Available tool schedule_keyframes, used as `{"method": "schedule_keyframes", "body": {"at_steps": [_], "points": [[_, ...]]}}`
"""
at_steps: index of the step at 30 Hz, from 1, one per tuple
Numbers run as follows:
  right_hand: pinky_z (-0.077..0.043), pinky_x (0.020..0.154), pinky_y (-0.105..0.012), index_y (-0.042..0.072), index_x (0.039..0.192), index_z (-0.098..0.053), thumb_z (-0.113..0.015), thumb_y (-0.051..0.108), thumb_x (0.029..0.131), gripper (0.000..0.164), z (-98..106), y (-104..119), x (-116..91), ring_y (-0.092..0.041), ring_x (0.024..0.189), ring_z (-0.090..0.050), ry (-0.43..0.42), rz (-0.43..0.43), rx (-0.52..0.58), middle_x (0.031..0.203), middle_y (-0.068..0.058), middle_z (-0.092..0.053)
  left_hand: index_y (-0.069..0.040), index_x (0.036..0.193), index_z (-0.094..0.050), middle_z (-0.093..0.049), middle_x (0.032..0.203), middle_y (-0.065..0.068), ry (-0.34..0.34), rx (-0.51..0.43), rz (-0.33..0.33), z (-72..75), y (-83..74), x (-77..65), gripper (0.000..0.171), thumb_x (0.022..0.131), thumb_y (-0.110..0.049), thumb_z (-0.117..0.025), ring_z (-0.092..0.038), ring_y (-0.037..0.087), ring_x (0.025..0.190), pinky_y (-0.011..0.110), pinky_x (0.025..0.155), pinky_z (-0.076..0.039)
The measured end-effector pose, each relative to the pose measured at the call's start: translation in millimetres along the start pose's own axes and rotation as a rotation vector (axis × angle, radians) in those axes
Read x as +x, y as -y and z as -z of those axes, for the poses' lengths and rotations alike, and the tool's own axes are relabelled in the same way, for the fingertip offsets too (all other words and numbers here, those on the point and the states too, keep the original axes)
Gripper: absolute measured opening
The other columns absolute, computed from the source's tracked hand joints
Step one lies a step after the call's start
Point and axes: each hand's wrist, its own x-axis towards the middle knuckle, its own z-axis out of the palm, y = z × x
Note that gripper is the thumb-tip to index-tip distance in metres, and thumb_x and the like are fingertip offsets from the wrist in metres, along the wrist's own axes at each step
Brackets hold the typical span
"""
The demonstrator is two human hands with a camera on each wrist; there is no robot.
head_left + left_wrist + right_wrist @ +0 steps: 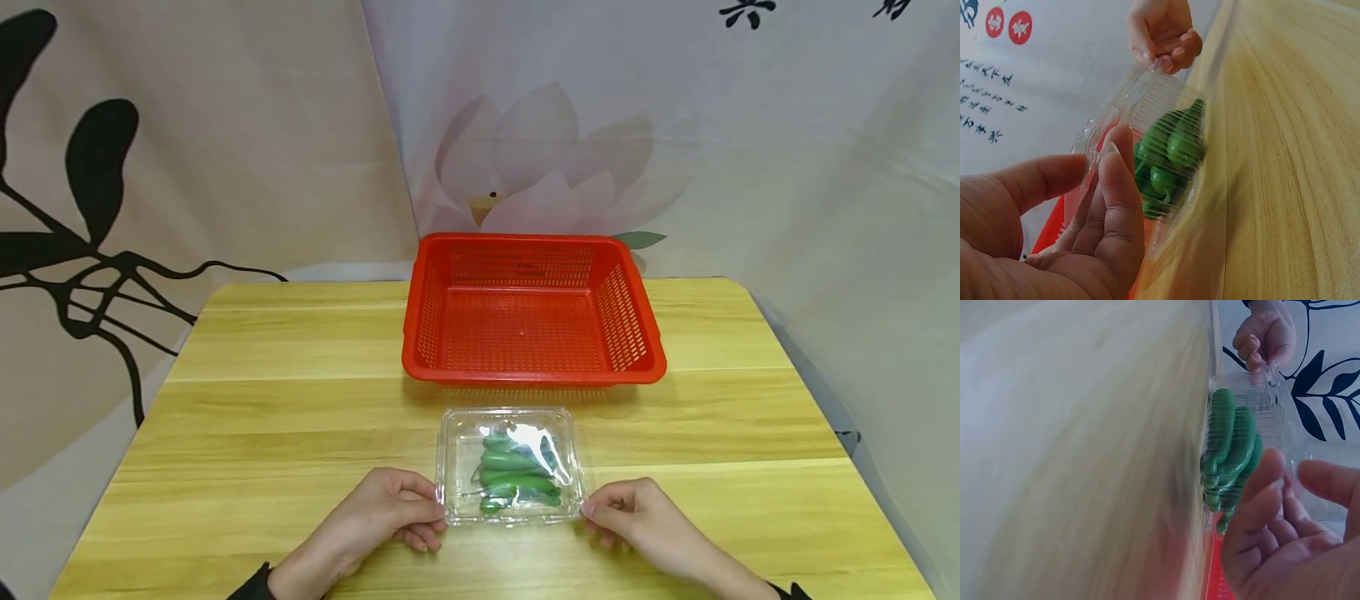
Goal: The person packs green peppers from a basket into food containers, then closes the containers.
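Note:
A clear plastic clamshell box [457,462] with its lid down is held near the front of the table. Several long green peppers [517,473] lie inside it, seen through the plastic. My left hand [393,510] pinches the box's left front corner between thumb and fingers. At the opposite corner, my right hand [637,518] grips the rim in the same way. The left wrist view shows the peppers [1172,147] through the ribbed base, close over the tabletop. In the right wrist view the box stands between both hands, with the peppers [1232,437] against its bottom.
Behind the box stands a red plastic basket [534,377] with perforated walls and nothing in it. It sits at the back edge of the wooden table [300,400]. A printed cloth [300,125] with plant designs hangs behind the table.

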Motion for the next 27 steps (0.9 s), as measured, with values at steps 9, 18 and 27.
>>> {"method": "schedule_keyframes", "body": {"at_steps": [9, 18, 27], "points": [[-0.047, 0.05, -0.021, -0.006, 0.09, -0.07, -0.064, 0.016, 0.104, 0.026, -7.5, -5.9, 3.3, -0.007, 0.06, -0.058, 0.02, 0.015, 0.118, 0.073, -0.004, -0.067, 0.008, 0.104, -0.066, -0.075, 0.088, 0.019, 0.0, -0.002, -0.018, 0.4, 1.8, 1.3, 0.018, 0.095, -0.005, -0.075, -0.075, 0.02, 0.071, 0.027, 0.064, -0.061], [-0.044, 0.052, -0.016, -0.011, 0.091, -0.068, -0.064, 0.015, 0.103, 0.029, -8.5, -6.1, 3.5, -0.005, 0.059, -0.057, 0.048, -0.01, 0.156, 0.077, -0.006, -0.068, 0.008, 0.103, -0.067, -0.076, 0.088, 0.018, -0.004, 0.0, -0.02, 0.7, 2.5, 2.1, 0.018, 0.095, -0.006, -0.075, -0.075, 0.02, 0.071, 0.026, 0.064, -0.061], [-0.042, 0.05, -0.017, -0.013, 0.094, -0.068, -0.061, 0.012, 0.104, 0.028, -8.4, -7.8, 4.8, -0.006, 0.059, -0.057, 0.04, -0.008, 0.19, 0.077, -0.003, -0.067, 0.009, 0.104, -0.067, -0.075, 0.088, 0.02, -0.015, 0.004, -0.024, -0.9, 2.4, 2.6, 0.02, 0.093, -0.005, -0.077, -0.075, 0.021, 0.071, 0.026, 0.063, -0.061]]}}
